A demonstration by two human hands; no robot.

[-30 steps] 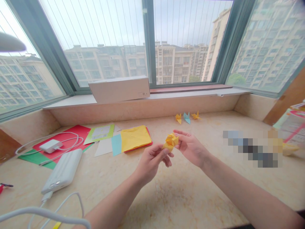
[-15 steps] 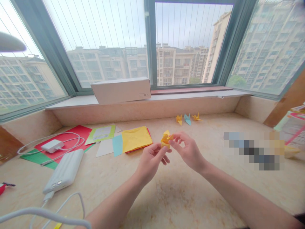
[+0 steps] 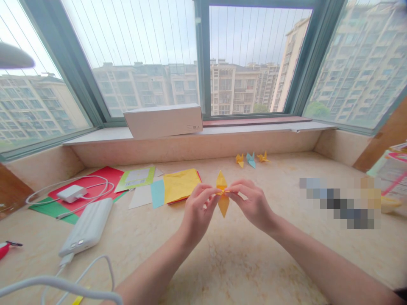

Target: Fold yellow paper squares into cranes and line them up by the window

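A yellow origami crane (image 3: pixel 224 205) is held up over the stone counter, its two pointed wings spread toward and away from me. My left hand (image 3: pixel 201 206) pinches its left side between thumb and fingers. On the opposite side, my right hand (image 3: pixel 251 200) pinches it the same way, with the fingertips of both hands almost meeting at its middle. Beyond the hands stand three small folded cranes: a yellow one (image 3: pixel 240 160), a light blue one (image 3: pixel 251 159) and another yellow one (image 3: pixel 263 156).
Left of my hands lies a stack of yellow paper (image 3: pixel 181 184) beside light blue paper (image 3: pixel 157 195). Farther left are red paper (image 3: pixel 103 176), a white charger (image 3: pixel 71 193) and a white power bank (image 3: pixel 86 226) with cables. A white box (image 3: pixel 163 122) rests on the sill.
The crane has turned so its wings now spread open, pointing near and far. My left hand has shifted from holding it below to pinching its side, level with my right.
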